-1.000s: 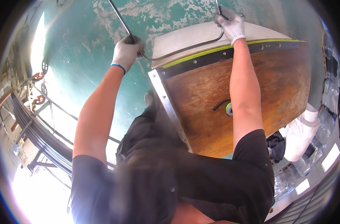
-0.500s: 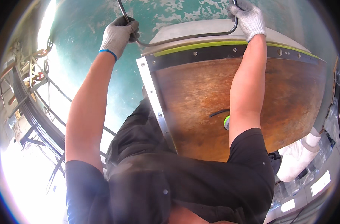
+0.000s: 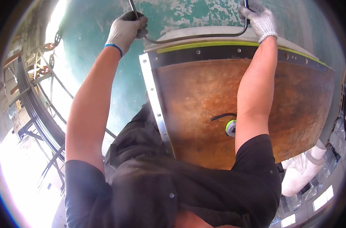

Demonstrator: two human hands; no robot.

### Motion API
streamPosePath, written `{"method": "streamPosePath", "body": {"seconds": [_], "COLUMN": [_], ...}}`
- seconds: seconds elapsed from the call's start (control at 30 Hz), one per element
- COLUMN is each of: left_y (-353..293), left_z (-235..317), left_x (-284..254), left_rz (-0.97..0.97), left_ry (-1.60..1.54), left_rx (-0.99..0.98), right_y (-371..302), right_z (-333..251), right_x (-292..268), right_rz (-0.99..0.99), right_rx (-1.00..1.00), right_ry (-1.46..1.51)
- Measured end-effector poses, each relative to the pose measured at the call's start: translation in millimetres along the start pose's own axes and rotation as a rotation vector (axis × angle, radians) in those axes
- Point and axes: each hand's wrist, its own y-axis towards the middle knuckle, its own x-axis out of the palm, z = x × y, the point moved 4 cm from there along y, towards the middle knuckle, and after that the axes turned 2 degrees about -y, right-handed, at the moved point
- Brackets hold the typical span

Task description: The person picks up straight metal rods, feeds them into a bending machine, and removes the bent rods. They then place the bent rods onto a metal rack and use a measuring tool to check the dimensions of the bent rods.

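Observation:
A dark metal rod [image 3: 195, 37], bent into a wide U, spans between my two hands beyond the workbench's far edge. My left hand [image 3: 126, 30], in a grey-white knit glove with a blue cuff, is closed round the rod's left arm near its bend. On the other side my right hand [image 3: 259, 21], gloved alike, grips the right arm of the rod above its bend. Both upper ends of the rod run out of the picture. The rod's middle stretch passes just above a pale board along the bench's far side.
The brown wooden workbench [image 3: 203, 87] has a black drilled metal strip [image 3: 218, 52] along its far edge and a silver strip [image 3: 154, 98] at its left. A tape measure [image 3: 230, 128] lies on it, partly behind my right forearm. Racked dark bars [image 3: 38, 102] stand left; white rolls [image 3: 304, 167] right.
My hands and the bent rod have shifted slightly to the right in the picture. More of the tape measure shows beside my right forearm. Both hands keep their grip.

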Motion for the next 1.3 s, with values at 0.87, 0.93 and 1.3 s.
{"method": "streamPosePath", "body": {"seconds": [0.87,0.93,1.3], "left_y": [10,9,9], "left_z": [-11,-11,-11], "left_x": [0,0,1], "left_rz": [-0.052,-0.057,-0.047], "left_ry": [-0.05,-0.082,-0.075], "left_rx": [-0.009,-0.01,-0.015], "right_y": [9,9,3], "right_z": [14,14,-10], "right_x": [17,16,-6], "right_rz": [-0.306,-0.29,-0.193], "right_rx": [0.003,-0.024,-0.09], "right_ry": [0.421,0.364,0.232]}}
